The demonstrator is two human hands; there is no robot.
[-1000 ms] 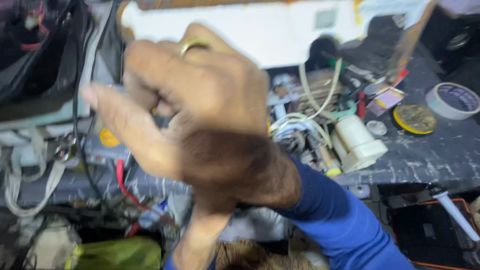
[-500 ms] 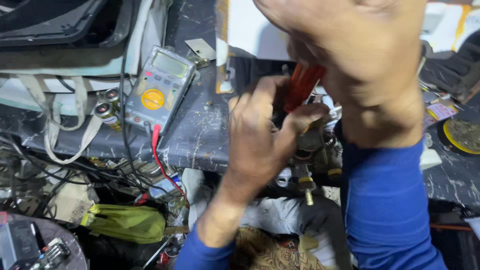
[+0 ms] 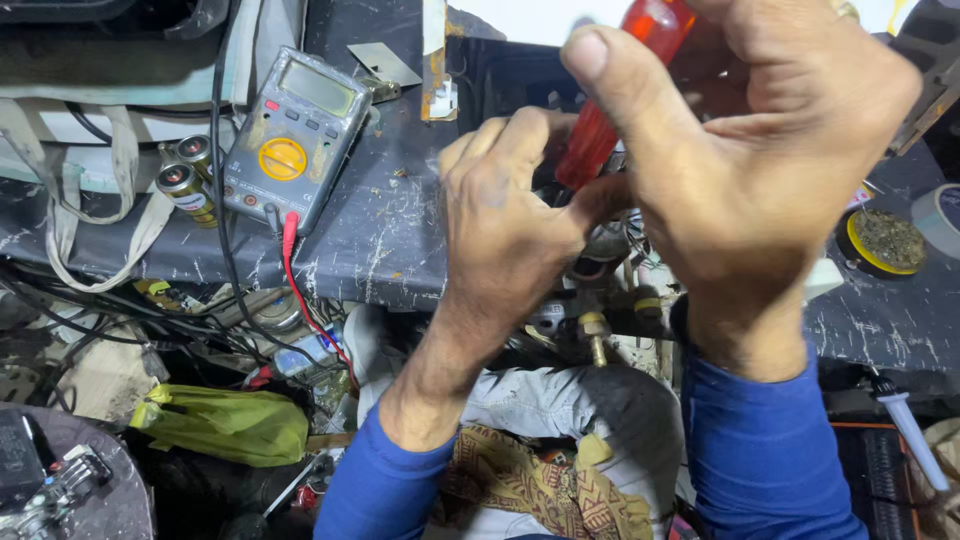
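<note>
Head view: right hand [image 3: 760, 170] clamps a red translucent plastic screwdriver handle [image 3: 615, 95], thumb pressed along it; left hand [image 3: 510, 215], fingers curled together, touches its lower end.

Left of your hands, a grey multimeter [image 3: 292, 140] on the dark bench, pale rectangular screen at its top, yellow round dial below, two gold-and-black labelled batteries [image 3: 188, 180] just beside it
</note>
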